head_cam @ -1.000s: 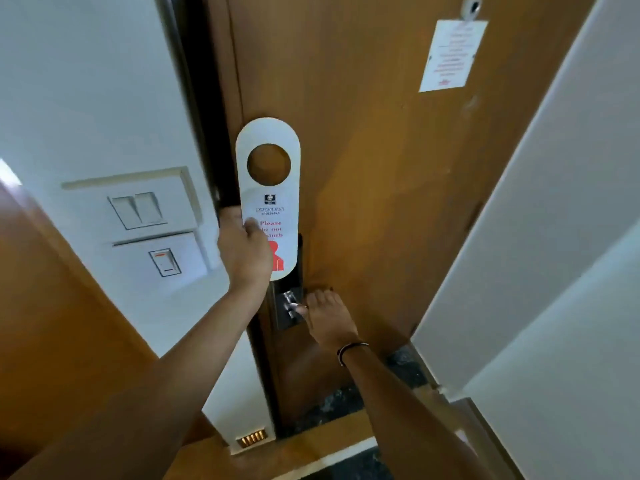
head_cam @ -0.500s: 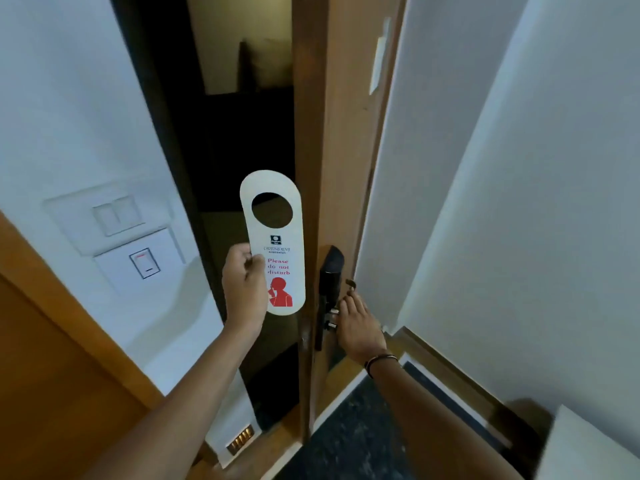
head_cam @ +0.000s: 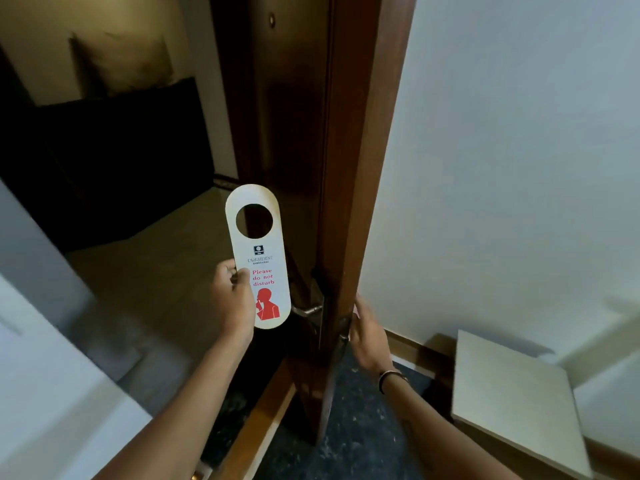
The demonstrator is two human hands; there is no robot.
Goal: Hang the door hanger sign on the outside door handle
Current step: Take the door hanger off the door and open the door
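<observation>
A dim corridor with a beige floor (head_cam: 149, 271) lies past the open wooden door (head_cam: 343, 202), seen edge-on. The left hand (head_cam: 232, 299) pinches a white oblong door hanger sign (head_cam: 258, 258) upright, round hole on top, red "Please do not disturb" print, just left of the metal outside handle (head_cam: 306, 310). The right hand (head_cam: 369, 336) rests against the door's inner side; its grip is hidden.

1 sign (head_cam: 258, 258), 2 hands, 1 door (head_cam: 349, 168)

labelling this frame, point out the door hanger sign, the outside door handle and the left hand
door hanger sign (head_cam: 260, 261): head view, on the card's printed middle
outside door handle (head_cam: 306, 310): head view, on the metal lever
left hand (head_cam: 233, 299): head view, on the back of the hand
</observation>
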